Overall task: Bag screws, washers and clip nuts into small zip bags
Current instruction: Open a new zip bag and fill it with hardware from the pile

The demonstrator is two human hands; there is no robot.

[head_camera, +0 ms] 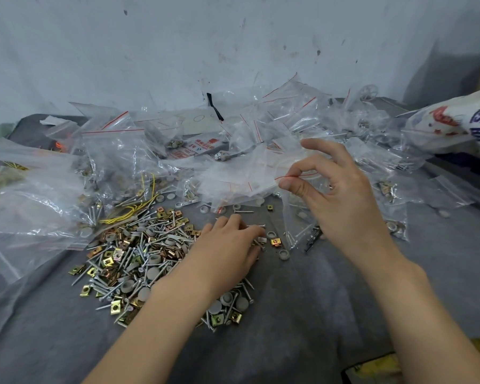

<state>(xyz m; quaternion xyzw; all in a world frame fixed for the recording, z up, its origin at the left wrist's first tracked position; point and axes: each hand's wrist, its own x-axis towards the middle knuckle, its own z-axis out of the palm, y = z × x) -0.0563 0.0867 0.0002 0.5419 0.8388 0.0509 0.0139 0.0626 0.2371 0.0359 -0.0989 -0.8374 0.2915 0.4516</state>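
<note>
A heap of silver screws, grey washers and brass clip nuts (139,256) lies on the grey cloth at centre left. My left hand (227,250) rests palm down on the heap's right edge, its curled fingertips over a few loose screws and clip nuts; what it grips is hidden. My right hand (336,195) is raised to the right and pinches the red-lined mouth of a small clear zip bag (250,176) between thumb and forefinger. A single clip nut (275,241) and a washer (284,254) lie just beyond my left fingertips.
Piles of clear zip bags (302,117), some filled, cover the back of the table against a stained wall. Larger plastic bags (31,195) lie at left, with yellow ties (133,209) beside them. A printed white sack (455,120) sits at far right.
</note>
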